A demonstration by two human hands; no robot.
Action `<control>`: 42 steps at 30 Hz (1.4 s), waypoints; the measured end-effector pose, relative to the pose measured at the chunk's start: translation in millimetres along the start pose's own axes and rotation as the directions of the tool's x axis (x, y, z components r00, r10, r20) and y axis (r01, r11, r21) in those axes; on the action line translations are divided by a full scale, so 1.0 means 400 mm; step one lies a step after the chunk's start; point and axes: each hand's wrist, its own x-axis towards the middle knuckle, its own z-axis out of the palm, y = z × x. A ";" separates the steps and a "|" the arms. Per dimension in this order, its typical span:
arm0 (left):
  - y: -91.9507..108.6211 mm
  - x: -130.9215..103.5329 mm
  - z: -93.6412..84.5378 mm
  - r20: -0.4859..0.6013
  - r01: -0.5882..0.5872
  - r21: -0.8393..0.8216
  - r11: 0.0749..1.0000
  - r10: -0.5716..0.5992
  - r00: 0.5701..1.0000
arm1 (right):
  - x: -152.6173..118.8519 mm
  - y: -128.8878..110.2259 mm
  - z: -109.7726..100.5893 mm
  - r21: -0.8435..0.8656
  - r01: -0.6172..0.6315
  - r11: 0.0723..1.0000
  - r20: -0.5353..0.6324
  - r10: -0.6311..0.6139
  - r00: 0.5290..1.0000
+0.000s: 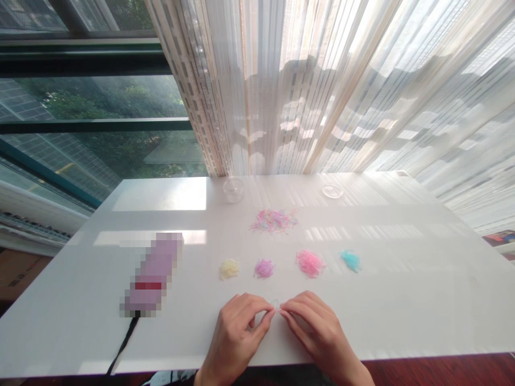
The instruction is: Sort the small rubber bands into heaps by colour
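Near the front of the white table, my left hand [241, 329] and my right hand [317, 332] face each other, fingertips almost touching. Each has thumb and index finger pinched together. Between them shows a thin, pale loop [275, 302], like a fine band or thread, too small to make out well. Just beyond my hands lie small piles of thin, tiny pieces: a pale yellow pile [229, 269], a purple pile [264, 268], a pink pile [310, 262] and a teal pile [351, 260]. Farther back spreads a mixed-colour pile [274, 220], mostly pink.
Two clear round dishes, one at left [234, 190] and one at right [332, 191], sit near the table's [434, 305] far edge. A blurred purple object [155, 273] with a black cord [124, 343] lies at left. A striped curtain [281, 91] hangs behind.
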 end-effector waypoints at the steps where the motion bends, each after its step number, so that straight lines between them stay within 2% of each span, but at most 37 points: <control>1: 0.000 0.000 0.000 -0.002 0.000 0.000 1.000 0.000 1.000 | 0.000 0.001 0.000 0.002 -0.001 1.000 0.002 0.001 1.000; 30: 0.003 -0.002 -0.003 0.030 0.014 -0.015 1.000 -0.013 0.999 | 0.004 -0.008 -0.011 0.050 -0.024 0.998 -0.048 0.026 0.999; 37: 0.002 -0.003 -0.005 0.014 0.013 -0.017 1.000 -0.012 1.000 | 0.004 -0.019 -0.018 0.112 -0.068 0.991 -0.037 0.073 0.997; 40: -0.001 -0.005 -0.006 -0.016 0.012 -0.029 0.999 -0.013 1.000 | 0.011 -0.017 -0.050 0.103 -0.117 0.988 -0.084 0.126 0.989; 42: -0.003 -0.006 -0.007 -0.025 0.022 -0.034 0.999 -0.023 0.999 | 0.022 -0.004 -0.085 -0.001 -0.178 0.984 -0.199 0.174 0.964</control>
